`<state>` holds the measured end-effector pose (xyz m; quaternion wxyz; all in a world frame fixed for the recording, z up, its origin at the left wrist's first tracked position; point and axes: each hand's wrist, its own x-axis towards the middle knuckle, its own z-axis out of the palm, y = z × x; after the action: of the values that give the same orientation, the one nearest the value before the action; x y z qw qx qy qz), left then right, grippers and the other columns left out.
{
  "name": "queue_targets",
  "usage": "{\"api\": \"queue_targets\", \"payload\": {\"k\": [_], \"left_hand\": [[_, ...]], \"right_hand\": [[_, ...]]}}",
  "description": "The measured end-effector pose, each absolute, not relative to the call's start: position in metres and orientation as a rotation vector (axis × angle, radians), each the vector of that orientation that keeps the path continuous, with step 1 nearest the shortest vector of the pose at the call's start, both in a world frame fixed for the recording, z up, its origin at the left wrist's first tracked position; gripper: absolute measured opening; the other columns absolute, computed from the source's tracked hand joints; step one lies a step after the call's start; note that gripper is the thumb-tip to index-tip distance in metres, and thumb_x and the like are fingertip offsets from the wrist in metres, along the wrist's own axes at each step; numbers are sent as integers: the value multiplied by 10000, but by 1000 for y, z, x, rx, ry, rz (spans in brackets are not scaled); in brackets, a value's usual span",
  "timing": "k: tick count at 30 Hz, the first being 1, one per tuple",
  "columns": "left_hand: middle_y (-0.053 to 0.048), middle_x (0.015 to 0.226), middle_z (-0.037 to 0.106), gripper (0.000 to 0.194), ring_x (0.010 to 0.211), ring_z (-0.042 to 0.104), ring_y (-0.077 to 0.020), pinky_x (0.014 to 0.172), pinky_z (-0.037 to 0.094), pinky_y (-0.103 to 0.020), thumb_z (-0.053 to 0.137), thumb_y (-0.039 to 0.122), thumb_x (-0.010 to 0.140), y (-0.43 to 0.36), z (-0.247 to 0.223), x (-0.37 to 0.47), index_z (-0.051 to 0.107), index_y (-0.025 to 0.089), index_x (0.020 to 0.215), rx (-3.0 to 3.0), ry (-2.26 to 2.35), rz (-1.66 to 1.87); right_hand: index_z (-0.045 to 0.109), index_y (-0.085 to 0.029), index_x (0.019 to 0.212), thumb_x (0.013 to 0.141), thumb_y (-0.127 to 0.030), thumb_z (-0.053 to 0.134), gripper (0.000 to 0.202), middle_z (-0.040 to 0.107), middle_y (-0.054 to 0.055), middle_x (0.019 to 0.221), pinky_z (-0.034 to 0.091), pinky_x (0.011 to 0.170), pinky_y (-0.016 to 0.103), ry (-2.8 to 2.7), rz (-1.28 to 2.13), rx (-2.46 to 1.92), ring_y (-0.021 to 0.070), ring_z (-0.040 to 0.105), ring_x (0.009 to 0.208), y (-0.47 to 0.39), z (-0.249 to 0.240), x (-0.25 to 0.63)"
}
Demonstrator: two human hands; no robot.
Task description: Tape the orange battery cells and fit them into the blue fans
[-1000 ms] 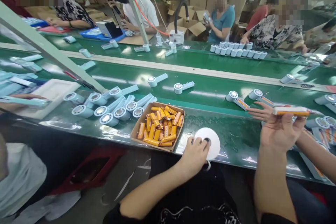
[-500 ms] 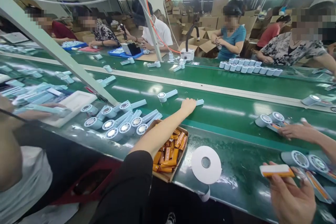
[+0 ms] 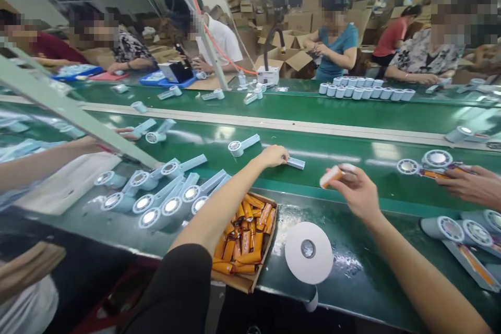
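My left hand (image 3: 275, 156) reaches over the green belt, its fingers closed on the near end of a light blue fan body (image 3: 296, 163), whose handle points right. My right hand (image 3: 358, 190) is raised above the belt's near edge and pinches an orange battery with a white strip (image 3: 331, 177). Below my left forearm sits a cardboard box (image 3: 270, 244) of orange batteries (image 3: 245, 240). A white tape roll (image 3: 309, 253) lies to its right on the dark green ledge. Another blue fan (image 3: 236, 148) lies on the belt behind my left hand.
Several blue fans (image 3: 151, 217) cluster left of the box. At the right, a co-worker's hand (image 3: 469, 185) holds fans beside more fans (image 3: 450, 228). A slanted metal post (image 3: 78, 109) crosses the left; people sit across the belt.
My right hand has moved left and up from the lower right with the orange battery. The view has shifted. My left hand remains at the fan body, of which more now shows.
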<state>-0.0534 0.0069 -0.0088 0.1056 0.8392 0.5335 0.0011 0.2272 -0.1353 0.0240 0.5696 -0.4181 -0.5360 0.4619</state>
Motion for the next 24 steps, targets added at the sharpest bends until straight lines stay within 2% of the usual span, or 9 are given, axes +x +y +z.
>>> {"api": "queue_targets", "payload": {"k": [3,7,11,15,20,24], "left_hand": [[-36,1109,799,258,957,708,-169,796,503,-224,589,347,996,12,-4,-61,792,232,1107,2477,1527,-5],[-33,1160,803,301,1027,719,-214,832,506,-258,651,375,947,17,1,-53,788,306,1207,2530,1478,-52],[17,1194,797,303,1102,712,-209,880,508,-266,609,265,931,15,3,-41,806,368,1137,2620,1347,-61],[33,1229,784,382,1159,690,-198,895,513,-264,550,176,897,7,3,-39,801,339,1135,2698,1214,-18],[8,1112,809,312,1064,706,-222,921,510,-285,636,346,893,7,-2,-34,809,363,1152,2727,1115,-2],[37,1158,805,291,1078,700,-196,965,479,-266,649,392,923,10,-6,-28,799,424,1171,2719,1084,8]], "right_hand": [[681,-212,1114,684,-437,939,550,834,65,982,656,916,454,-1314,1182,-931,250,805,912,-89,16,202],[668,-191,1138,685,-422,908,563,826,55,925,637,919,419,-1358,1208,-955,235,799,898,-51,-5,182],[666,-203,1163,722,-431,875,538,825,52,934,635,922,416,-1398,1184,-973,234,799,903,-39,-20,184],[676,-228,1183,719,-441,888,553,833,59,998,632,970,445,-1381,1147,-1003,246,804,915,-41,-28,195],[686,-232,1182,705,-441,902,564,836,63,1012,643,963,449,-1367,1142,-1018,259,808,936,-43,-31,201],[682,-232,1191,692,-431,912,585,837,61,1022,644,973,449,-1355,1153,-1000,263,806,974,-44,-32,199]]}}
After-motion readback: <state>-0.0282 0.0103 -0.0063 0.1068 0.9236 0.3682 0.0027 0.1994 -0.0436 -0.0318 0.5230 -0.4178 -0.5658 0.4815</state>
